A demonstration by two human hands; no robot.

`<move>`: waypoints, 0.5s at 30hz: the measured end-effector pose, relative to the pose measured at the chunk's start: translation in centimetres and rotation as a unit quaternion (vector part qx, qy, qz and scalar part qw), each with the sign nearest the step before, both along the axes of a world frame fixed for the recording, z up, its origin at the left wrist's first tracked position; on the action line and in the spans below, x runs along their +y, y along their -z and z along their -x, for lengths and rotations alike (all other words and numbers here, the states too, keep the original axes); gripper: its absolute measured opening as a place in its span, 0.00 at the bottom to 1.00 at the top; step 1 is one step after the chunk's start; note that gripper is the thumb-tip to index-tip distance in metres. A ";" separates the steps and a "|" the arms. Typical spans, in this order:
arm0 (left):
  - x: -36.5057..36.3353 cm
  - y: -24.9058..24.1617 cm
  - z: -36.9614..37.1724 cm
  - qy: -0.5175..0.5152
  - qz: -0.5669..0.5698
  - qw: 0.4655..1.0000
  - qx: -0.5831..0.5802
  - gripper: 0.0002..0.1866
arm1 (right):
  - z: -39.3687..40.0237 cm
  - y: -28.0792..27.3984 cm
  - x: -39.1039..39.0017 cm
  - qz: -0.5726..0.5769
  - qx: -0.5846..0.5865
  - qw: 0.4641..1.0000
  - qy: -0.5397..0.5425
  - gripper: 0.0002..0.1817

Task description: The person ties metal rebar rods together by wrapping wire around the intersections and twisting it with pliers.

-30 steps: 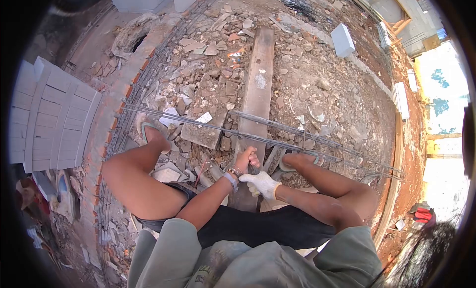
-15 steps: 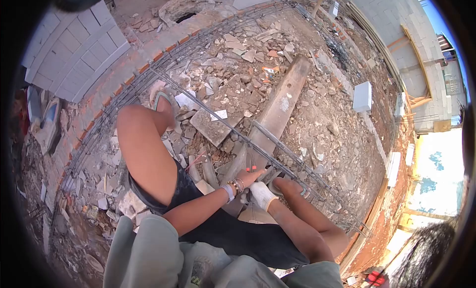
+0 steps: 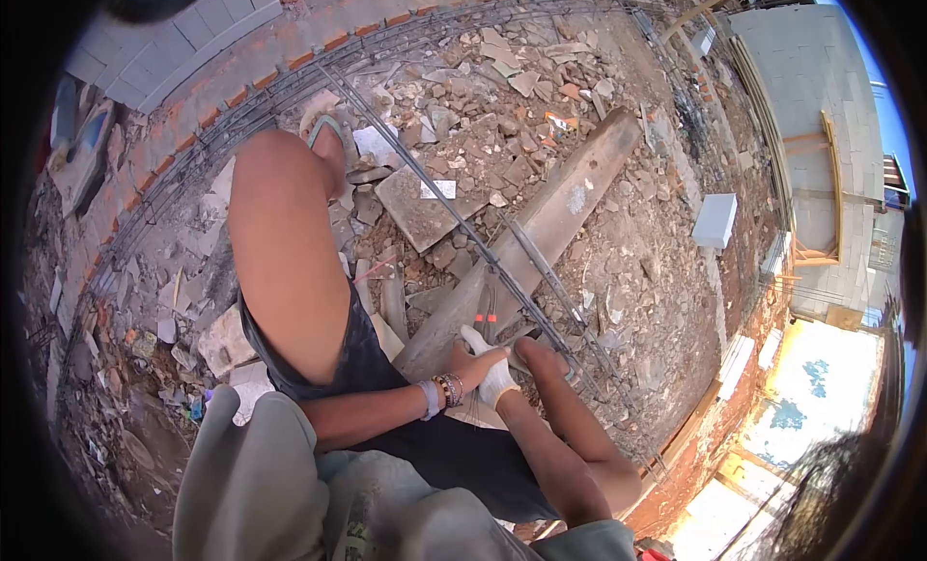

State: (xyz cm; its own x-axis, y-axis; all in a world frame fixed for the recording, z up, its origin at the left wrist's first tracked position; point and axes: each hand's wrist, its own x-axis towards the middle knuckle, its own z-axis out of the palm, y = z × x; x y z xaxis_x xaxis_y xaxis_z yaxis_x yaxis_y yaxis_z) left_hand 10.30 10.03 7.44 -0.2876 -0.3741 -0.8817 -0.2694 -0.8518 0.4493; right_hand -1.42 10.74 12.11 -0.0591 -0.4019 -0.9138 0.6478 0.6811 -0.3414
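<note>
Pointing away from the body, orange-marked tool (image 3: 486, 305) is running lengthwise toward rebar (image 3: 454, 215). Left hand (image 3: 470, 365), gloved right hand (image 3: 494, 376) are touching; finger closure unclear.

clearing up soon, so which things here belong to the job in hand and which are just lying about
Seems part of the job:
- steel bars
- orange-marked tool
- work glove
- beam under the bars, perhaps

Apparently just lying about:
- pale block
- orange wrapper
- broken tiles
</note>
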 end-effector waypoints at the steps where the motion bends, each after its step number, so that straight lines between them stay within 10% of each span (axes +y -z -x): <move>1: 0.1 0.1 -0.1 -0.006 0.007 1.000 -0.017 0.56 | 0.2 -0.4 -0.3 -0.006 0.005 1.000 -0.013 0.24; 15: -0.6 -0.9 -0.2 -0.095 -0.041 0.994 -0.038 0.41 | -1.7 -8.1 -4.5 -0.065 0.279 0.831 -0.477 0.28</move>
State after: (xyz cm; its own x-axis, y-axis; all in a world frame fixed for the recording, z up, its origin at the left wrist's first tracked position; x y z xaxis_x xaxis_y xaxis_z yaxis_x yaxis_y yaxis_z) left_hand 10.48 9.43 8.35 -0.1499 -0.3420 -0.9277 -0.1311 -0.9231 0.3615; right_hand 0.25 6.23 20.18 -0.1989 -0.4090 -0.8906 -0.4430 0.8482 -0.2906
